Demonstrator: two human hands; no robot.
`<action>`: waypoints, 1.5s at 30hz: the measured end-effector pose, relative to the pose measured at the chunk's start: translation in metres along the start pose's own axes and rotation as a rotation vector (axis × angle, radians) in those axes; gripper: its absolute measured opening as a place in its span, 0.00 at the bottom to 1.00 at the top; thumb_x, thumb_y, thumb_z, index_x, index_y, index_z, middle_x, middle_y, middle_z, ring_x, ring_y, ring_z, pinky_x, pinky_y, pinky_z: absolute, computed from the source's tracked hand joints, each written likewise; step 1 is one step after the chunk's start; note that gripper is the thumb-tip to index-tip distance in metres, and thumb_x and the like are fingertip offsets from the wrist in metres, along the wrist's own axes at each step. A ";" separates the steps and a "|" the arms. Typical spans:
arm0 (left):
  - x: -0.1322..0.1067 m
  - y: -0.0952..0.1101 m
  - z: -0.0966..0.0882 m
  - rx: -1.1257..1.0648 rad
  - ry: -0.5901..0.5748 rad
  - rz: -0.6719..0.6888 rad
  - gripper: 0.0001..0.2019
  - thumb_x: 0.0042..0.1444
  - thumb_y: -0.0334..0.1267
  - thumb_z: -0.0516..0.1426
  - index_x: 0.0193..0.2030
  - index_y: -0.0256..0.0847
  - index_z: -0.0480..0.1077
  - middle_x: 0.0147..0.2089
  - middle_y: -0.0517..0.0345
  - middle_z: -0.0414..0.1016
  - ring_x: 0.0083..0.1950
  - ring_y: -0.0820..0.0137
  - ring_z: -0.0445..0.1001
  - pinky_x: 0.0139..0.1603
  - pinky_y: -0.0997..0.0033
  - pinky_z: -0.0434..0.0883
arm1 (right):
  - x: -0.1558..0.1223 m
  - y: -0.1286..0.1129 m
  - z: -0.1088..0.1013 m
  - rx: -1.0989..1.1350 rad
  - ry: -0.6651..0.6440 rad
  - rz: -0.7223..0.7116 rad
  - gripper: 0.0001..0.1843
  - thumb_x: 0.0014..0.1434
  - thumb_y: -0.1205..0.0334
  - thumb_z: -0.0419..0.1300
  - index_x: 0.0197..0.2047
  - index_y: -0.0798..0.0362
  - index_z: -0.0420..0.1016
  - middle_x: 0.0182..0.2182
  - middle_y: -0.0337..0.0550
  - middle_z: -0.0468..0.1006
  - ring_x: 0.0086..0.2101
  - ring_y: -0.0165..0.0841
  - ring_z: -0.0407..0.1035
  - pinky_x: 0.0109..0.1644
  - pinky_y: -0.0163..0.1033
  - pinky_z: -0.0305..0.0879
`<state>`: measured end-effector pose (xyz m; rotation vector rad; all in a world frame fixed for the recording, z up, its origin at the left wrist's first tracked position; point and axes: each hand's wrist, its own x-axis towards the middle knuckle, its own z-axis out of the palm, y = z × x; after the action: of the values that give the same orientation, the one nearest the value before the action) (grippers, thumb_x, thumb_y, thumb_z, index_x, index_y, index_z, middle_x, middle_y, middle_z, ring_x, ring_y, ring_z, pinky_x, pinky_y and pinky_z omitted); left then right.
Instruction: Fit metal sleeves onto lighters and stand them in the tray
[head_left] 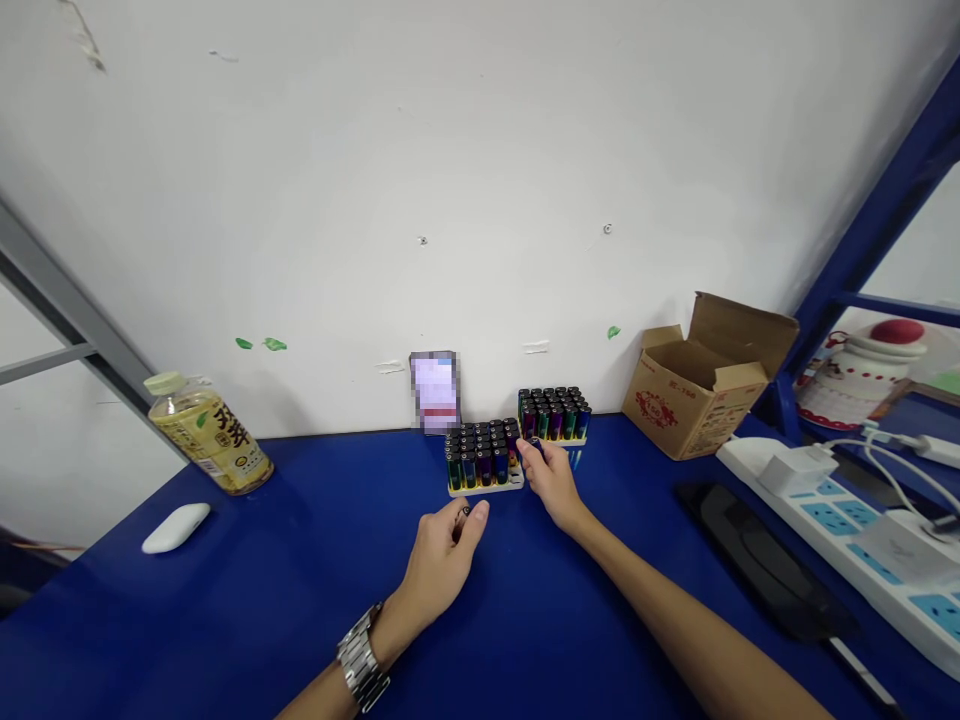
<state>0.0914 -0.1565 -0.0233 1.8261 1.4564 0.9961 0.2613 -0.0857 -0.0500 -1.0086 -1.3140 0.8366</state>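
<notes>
A white tray [486, 490] holds rows of upright batteries [484, 466] with black tops and shiny green, blue and purple sides. Bare slots show at its right front corner. Just right of that corner, my right hand [551, 480] is closed, pinching a dark battery [534, 442] between thumb and fingers. Nearer to me, in front of the tray, my left hand [442, 555] is curled around another battery, its round end [466, 511] showing by the thumb. Behind my right hand stands a second tray [576, 442] filled with similar batteries [555, 418].
A phone [436, 392] leans on the wall behind the trays. An open cardboard box [686, 390] stands at the right, near a power strip [847, 530] and a black device [765, 560]. A drink bottle [214, 440] and a white case [176, 528] are at the left.
</notes>
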 end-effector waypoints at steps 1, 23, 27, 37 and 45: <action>0.001 0.001 0.000 0.010 0.003 -0.014 0.22 0.57 0.53 0.47 0.18 0.43 0.51 0.17 0.68 0.47 0.20 0.77 0.49 0.23 0.74 0.50 | 0.000 0.000 0.000 -0.007 -0.010 0.015 0.21 0.59 0.48 0.54 0.21 0.50 0.57 0.14 0.30 0.53 0.17 0.25 0.49 0.19 0.32 0.48; 0.004 0.005 0.000 0.028 0.026 0.018 0.13 0.47 0.42 0.45 0.17 0.44 0.46 0.16 0.68 0.45 0.19 0.77 0.47 0.22 0.74 0.47 | -0.003 -0.012 0.000 -0.089 -0.023 -0.023 0.21 0.57 0.48 0.55 0.20 0.50 0.57 0.16 0.32 0.56 0.20 0.27 0.52 0.23 0.33 0.51; 0.003 0.002 0.001 0.042 0.027 0.011 0.12 0.46 0.40 0.46 0.17 0.43 0.47 0.15 0.68 0.46 0.19 0.78 0.48 0.22 0.74 0.48 | -0.010 -0.022 0.001 -0.133 -0.044 -0.112 0.22 0.52 0.51 0.59 0.17 0.50 0.52 0.15 0.32 0.53 0.19 0.25 0.49 0.23 0.34 0.47; 0.004 -0.005 0.004 0.058 0.065 0.007 0.09 0.45 0.39 0.51 0.19 0.43 0.56 0.16 0.67 0.58 0.19 0.76 0.56 0.22 0.76 0.51 | -0.028 -0.047 0.012 -0.077 -0.412 -0.200 0.11 0.47 0.54 0.65 0.26 0.54 0.75 0.15 0.33 0.66 0.16 0.25 0.55 0.19 0.32 0.52; -0.002 0.004 0.003 0.017 0.097 0.097 0.12 0.51 0.39 0.54 0.42 0.42 0.61 0.30 0.61 0.73 0.29 0.69 0.73 0.29 0.72 0.67 | -0.037 -0.049 0.025 -0.081 -0.287 -0.277 0.09 0.56 0.59 0.58 0.33 0.54 0.78 0.24 0.42 0.79 0.22 0.32 0.70 0.26 0.35 0.66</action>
<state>0.0956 -0.1591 -0.0224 1.8991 1.4486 1.1379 0.2300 -0.1346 -0.0182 -0.7632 -1.7004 0.7375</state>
